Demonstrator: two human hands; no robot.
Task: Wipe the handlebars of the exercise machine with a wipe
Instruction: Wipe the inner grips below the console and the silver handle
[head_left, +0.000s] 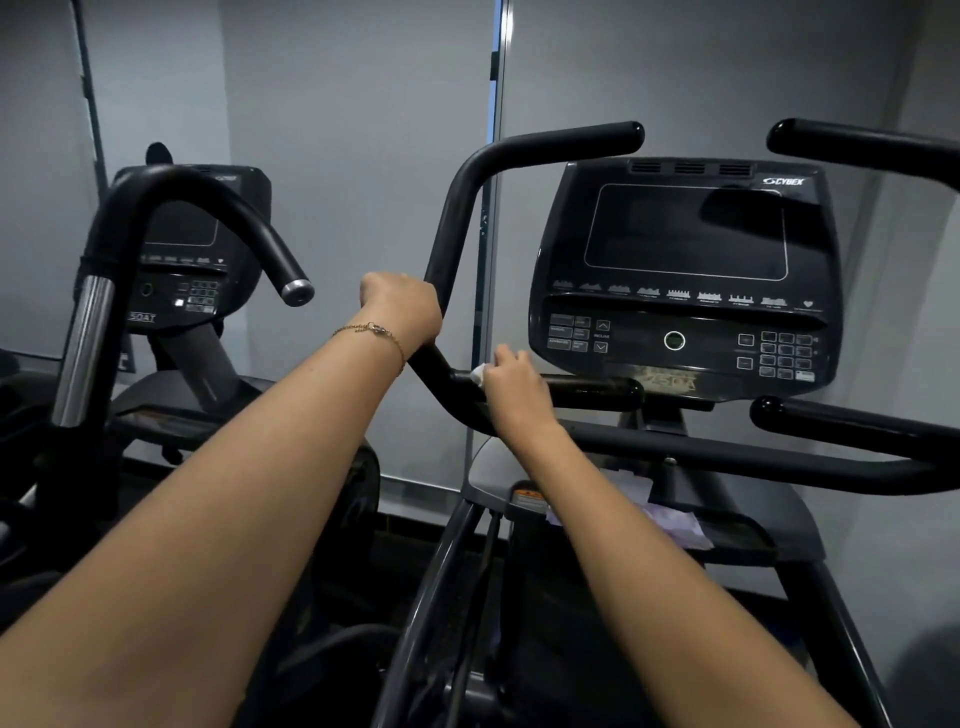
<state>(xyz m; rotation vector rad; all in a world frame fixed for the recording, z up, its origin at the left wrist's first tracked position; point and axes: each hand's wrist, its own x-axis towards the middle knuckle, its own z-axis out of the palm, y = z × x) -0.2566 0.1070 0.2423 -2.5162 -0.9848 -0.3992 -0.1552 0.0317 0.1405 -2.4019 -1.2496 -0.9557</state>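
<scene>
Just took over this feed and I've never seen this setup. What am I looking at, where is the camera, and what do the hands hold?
One picture, from a camera worn on the person's head, looking down along both bare arms. Ahead is an exercise machine with a dark console. The left hand grips its curved black handlebar. The right hand holds a small white wipe against the short horizontal grip branching from that bar. Crumpled paper lies on the housing below. A second machine stands left.
</scene>
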